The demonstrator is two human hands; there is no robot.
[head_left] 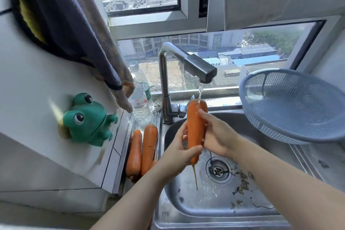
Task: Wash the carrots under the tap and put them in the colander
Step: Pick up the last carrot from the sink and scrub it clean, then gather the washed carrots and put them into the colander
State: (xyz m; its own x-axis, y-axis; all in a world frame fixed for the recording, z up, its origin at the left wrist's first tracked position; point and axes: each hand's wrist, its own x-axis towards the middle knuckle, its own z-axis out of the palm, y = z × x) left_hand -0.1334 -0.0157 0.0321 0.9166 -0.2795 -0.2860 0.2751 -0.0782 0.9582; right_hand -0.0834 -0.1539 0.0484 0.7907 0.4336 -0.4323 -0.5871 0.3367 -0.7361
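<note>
Carrot (195, 129), large and orange, held upright over the sink (186, 207) at the centre of the scene, its thick top directly under the running tap (197, 69). We see a thin stream of water (200, 91) strike the top and run down to the thin root tip, which hangs above the drain (218, 171).

The left hand (179, 153) grips the narrow lower part, thumb across the front and fingers curled behind. The right hand (218, 136) wraps the carrot's middle from the right, one finger lying over the front.

To the left, on the ledge just beside the sink, two more carrots (141, 151) lie side by side, touching; something orange shows under them, but we cannot tell whether it is another carrot. To the right, a grey-blue colander (280, 127) sits tilted at the sink's far right edge, and no carrot shows inside it.

We judge the task to be at an early stage: one carrot is mid-wash, none is in the colander, and at least two on the ledge look unwashed.

Farther left, a green frog figure (87, 119) sits on the wall, with a plastic bottle (140, 102) beside the tap.
</note>
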